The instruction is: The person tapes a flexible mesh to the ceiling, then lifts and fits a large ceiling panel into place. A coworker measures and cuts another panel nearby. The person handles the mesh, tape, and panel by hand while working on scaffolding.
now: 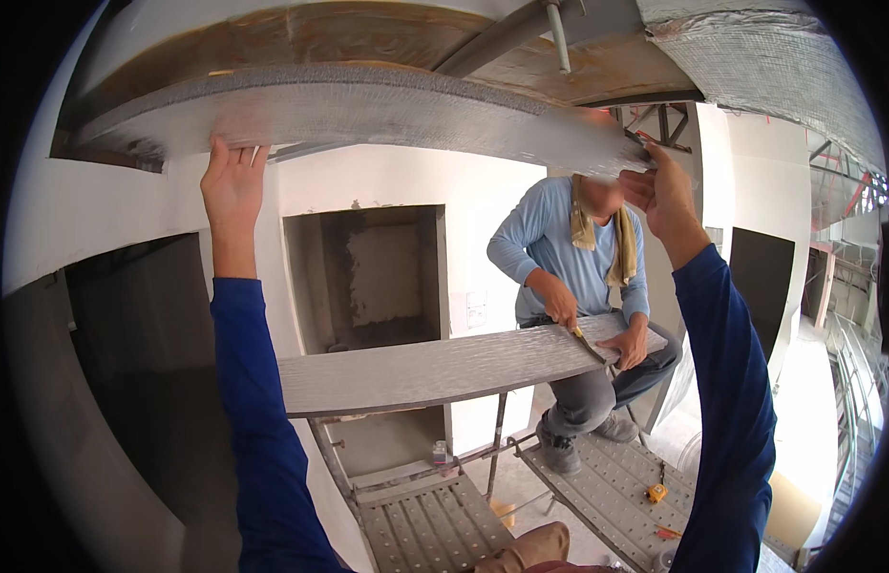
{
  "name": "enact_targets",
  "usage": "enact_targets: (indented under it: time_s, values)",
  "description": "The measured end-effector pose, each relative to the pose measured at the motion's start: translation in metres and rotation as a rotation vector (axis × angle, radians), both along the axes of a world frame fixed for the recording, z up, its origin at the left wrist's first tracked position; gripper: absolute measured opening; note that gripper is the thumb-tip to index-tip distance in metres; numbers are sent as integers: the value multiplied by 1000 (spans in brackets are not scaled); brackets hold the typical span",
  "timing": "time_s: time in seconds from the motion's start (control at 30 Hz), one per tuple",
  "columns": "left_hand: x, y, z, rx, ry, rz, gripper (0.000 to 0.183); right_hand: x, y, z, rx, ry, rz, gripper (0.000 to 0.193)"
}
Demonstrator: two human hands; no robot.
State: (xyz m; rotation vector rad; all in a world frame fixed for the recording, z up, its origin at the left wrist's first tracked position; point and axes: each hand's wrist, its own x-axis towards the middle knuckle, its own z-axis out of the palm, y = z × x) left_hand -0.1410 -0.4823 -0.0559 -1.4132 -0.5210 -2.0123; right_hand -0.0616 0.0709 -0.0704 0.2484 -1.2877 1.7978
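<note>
Overhead, a long foil-faced insulation strip [368, 119] with a grey foam edge spans most of the view. My left hand [232, 186] is raised and holds it up from below near its left part, fingers stretched against the foil. At the strip's right end, my right hand [664, 196] supports it with the thumb and fingers at the edge. A co-worker [583, 248] in a light blue shirt sits opposite with a second foil-faced strip [435, 371] across the lap. The co-worker's one hand has a yellow-handled cutter [588, 344] on it; the other presses the strip.
Perforated metal scaffold planks [440, 520] lie below, at different heights. A yellow tape measure [656, 492] rests on the right plank. Foil-wrapped ducting [779, 57] and a threaded rod [558, 38] hang overhead. Behind is a white wall with a recessed opening [387, 267].
</note>
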Motion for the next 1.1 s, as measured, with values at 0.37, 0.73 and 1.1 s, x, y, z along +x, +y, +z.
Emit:
enact_targets:
  time_s: [0.37,0.73,1.1]
  values:
    - [-22,1,-25,-113,-2,17,49,-10,18,-34,-51,-23,14,53]
    - [-54,70,-86,-418,239,-128,34,20,90,-124,-303,84,50,54]
    - [-100,344,-174,-407,-57,-761,45,217,198,-239,-500,326,-458,65]
